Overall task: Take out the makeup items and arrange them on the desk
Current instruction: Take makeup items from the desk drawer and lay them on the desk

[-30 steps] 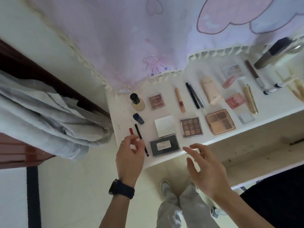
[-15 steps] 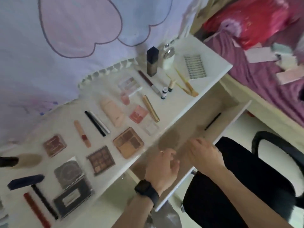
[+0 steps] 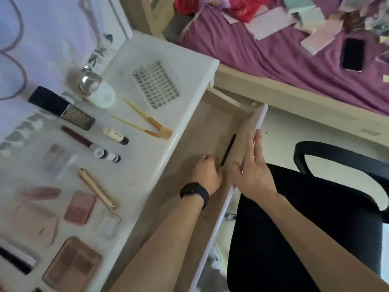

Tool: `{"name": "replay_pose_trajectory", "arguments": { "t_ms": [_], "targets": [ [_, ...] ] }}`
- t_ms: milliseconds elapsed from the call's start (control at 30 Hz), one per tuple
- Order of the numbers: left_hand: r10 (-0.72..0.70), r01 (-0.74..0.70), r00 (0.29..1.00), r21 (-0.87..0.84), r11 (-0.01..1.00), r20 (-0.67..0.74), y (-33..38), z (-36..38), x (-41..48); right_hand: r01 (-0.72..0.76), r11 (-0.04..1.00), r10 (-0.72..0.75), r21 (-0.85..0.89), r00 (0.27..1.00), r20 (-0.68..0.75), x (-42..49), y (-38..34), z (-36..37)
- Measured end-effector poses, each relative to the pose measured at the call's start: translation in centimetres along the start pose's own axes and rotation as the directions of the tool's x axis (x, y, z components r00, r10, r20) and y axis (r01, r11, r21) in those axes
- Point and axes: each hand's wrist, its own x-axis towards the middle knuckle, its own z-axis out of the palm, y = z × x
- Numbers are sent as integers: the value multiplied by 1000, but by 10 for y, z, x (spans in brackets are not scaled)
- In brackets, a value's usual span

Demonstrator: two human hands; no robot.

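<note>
The open wooden drawer [image 3: 202, 131] under the white desk [image 3: 185, 68] holds a thin black pencil [image 3: 229, 147] lying along its front wall. My left hand [image 3: 207, 175], with a black watch on the wrist, is down in the drawer, fingers closed at the pencil's near end. My right hand [image 3: 252, 171] rests flat on the drawer's front panel [image 3: 261, 116], fingers stretched along its top edge. Laid out on the desk are a lash tray [image 3: 155, 85], two brushes [image 3: 147, 121], a dark bottle [image 3: 63, 108], a gold tube [image 3: 97, 188], a pink compact [image 3: 80, 207] and a brown palette [image 3: 73, 264].
A black chair [image 3: 315, 218] stands right of the drawer, under my right arm. Beyond it is a bed with a purple sheet [image 3: 284, 60], a phone [image 3: 352, 53] and scattered papers. A white bottle with a silver cap [image 3: 96, 89] and small tubes [image 3: 115, 135] stand further back on the desk.
The view swung right from the desk's left end to the open drawer. Both hands went into the drawer; my left hand reached the black pencil and my right hand settled on the drawer front.
</note>
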Motion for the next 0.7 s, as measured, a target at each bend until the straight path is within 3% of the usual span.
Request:
{"name": "replay_pose_trajectory", "arguments": {
  "t_ms": [133, 367, 600, 700],
  "targets": [
    [-134, 132, 991, -199, 971, 1, 9, 16, 21, 40, 996, -30, 76, 992, -123, 1, 8, 18],
    [-206, 221, 974, -202, 954, 95, -4, 21, 41, 144, 955, -94, 261, 977, -193, 8, 19, 30],
    [-170, 218, 974, -402, 890, 150, -17, 7, 19, 159, 953, -97, 256, 966, -239, 8, 16, 29],
    [-135, 197, 977, -460, 866, 165, -13, -5, -5, 251, 959, -206, 132, 936, -286, 6, 16, 28]
  ]
}}
